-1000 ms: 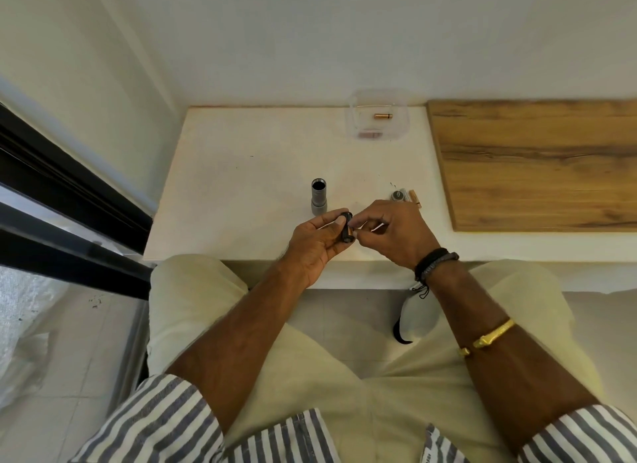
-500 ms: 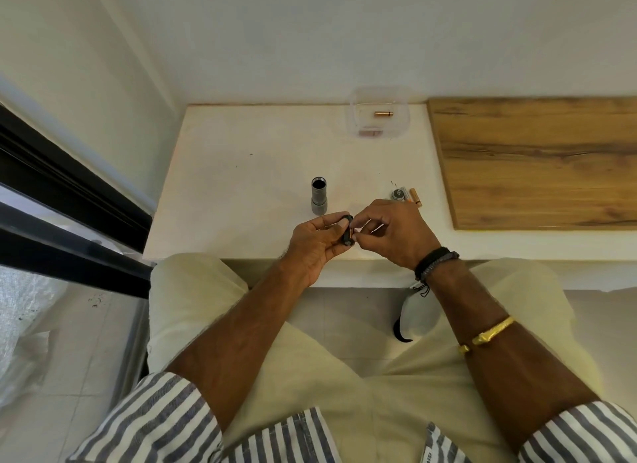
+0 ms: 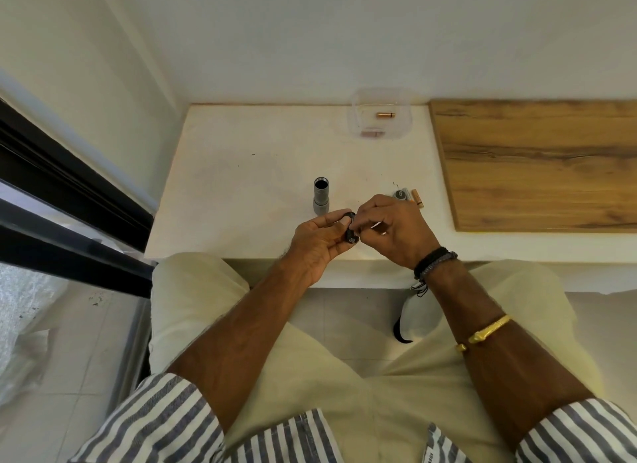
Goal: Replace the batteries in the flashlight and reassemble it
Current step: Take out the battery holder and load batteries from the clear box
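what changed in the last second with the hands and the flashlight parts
Nothing visibly moved. The left hand grips the black battery holder as before, the right hand pinching at its end. The grey flashlight body stands upright on the white table, untouched.

Left hand (image 3: 319, 237) curled, pinching; right hand (image 3: 396, 228) curled, pinching, touching left.

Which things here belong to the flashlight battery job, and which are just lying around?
Job: grey flashlight body, black part in the left hand, loose batteries, clear battery box.
Lying about: wooden board, white item on the floor.
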Available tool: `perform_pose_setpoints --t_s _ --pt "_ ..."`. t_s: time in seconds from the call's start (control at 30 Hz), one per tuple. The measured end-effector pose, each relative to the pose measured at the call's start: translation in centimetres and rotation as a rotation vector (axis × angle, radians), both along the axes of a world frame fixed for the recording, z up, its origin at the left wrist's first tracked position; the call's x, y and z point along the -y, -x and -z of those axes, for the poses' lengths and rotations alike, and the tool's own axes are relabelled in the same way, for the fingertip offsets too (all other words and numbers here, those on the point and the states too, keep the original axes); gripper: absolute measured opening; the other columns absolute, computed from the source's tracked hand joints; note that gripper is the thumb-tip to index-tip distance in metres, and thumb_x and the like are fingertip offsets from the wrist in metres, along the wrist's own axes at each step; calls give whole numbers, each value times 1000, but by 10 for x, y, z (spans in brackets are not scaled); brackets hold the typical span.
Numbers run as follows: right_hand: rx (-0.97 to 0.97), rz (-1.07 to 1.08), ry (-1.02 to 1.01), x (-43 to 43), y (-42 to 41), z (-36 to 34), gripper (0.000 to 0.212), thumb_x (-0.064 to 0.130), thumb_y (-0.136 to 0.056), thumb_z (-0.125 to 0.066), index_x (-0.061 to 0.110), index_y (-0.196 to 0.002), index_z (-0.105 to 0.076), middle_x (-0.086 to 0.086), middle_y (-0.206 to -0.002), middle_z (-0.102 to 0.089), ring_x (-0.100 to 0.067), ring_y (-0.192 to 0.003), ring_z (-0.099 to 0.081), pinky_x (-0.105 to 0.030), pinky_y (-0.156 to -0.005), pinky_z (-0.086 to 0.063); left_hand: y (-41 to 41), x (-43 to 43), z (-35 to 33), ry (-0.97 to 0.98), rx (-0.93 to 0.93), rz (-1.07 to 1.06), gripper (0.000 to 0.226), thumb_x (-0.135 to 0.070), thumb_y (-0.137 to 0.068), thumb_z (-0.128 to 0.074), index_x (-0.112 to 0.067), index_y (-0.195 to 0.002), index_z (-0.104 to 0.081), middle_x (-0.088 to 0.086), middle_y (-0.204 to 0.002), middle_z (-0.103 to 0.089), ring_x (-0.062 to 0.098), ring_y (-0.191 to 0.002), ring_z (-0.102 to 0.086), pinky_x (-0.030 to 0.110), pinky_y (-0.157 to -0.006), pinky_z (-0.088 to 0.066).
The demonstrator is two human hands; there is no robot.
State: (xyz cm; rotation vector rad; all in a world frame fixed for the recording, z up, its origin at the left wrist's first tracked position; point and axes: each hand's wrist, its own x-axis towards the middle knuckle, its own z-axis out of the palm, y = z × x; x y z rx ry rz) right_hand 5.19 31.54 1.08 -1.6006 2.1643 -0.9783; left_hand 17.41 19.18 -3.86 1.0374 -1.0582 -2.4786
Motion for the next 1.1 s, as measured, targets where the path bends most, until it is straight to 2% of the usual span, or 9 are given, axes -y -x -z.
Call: perform_pose_setpoints --t_s 0.07,0.2,0.33,0.43,0.5,0.57,0.7,0.83,1.1 --pt "28 42 13 0 0 0 14 5 -83 -74 12 -92 -82 -5 -93 -75 -15 -85 -67 -19 -76 -56 0 0 0 11 -16 -9 14 -6 -91 -67 -10 -103 -74 14 -104 -76 30 -95 -74 34 -73 -60" --pt "124 140 43 -2 2 2 8 14 -79 -85 13 -86 -81 -3 -89 -76 -12 -82 -68 3 -84 -39 1 2 0 14 -48 14 15 -6 -91 -66 -9 -104 -74 14 -107 -75 31 -99 -72 34 -76 -60" --pt "384 210 -5 -5 9 5 12 10 -78 -86 16 -87 -79 4 -86 -75 -7 -75 -72 -7 -78 -52 4 3 2 29 -36 32 17 -5 -92 -65 -8 -106 -73 14 -107 -75 32 -99 -72 36 -77 -60" --pt "460 282 -53 -7 16 11 19 5 -78 -83 23 -83 -78 11 -72 -75 -1 -68 -71 -2 -75 -48 13 -2 4 62 -9 14 19 -3 -91 -65 -7 -109 -72 13 -105 -76 32 -99 -72 38 -76 -61" --pt "529 357 -57 -9 25 14 16 4 -77 -83 17 -86 -80 3 -77 -77 -12 -77 -74 -24 -86 -59 21 -4 7 72 0 -2 21 -2 -91 -65 -6 -111 -70 15 -106 -75 32 -100 -72 38 -76 -61" --pt "601 446 -35 -11 31 16 16 4 -75 -84 13 -88 -81 -4 -85 -78 -24 -87 -75 -46 -99 -56 21 -4 6 43 -19 -18 22 -2 -92 -63 -4 -114 -68 20 -111 -73 34 -101 -72 39 -78 -60" --pt "716 697 97 -16 51 27 23 -1 -74 -82 19 -84 -81 -4 -89 -80 -24 -88 -76 -47 -87 -62 22 -3 10 -54 -50 -7 21 -1 -95 -59 -1 -115 -65 22 -112 -71 34 -104 -70 39 -83 -60" --pt "514 941 95 -22 72 38 23 5 -74 -81 28 -80 -79 8 -80 -77 -10 -77 -74 -35 -81 -64 19 -4 9 -84 -61 -25 20 -1 -96 -56 1 -115 -64 18 -105 -73 31 -104 -70 40 -92 -57" --pt "179 973 -65 -14 80 55 16 12 -84 -78 10 -100 -80 -7 -96 -79 -14 -82 -68 -19 -79 -50 18 -5 0 -116 -97 -50 22 1 -97 -54 0 -116 -63 17 -109 -69 29 -101 -69 41 -91 -58"
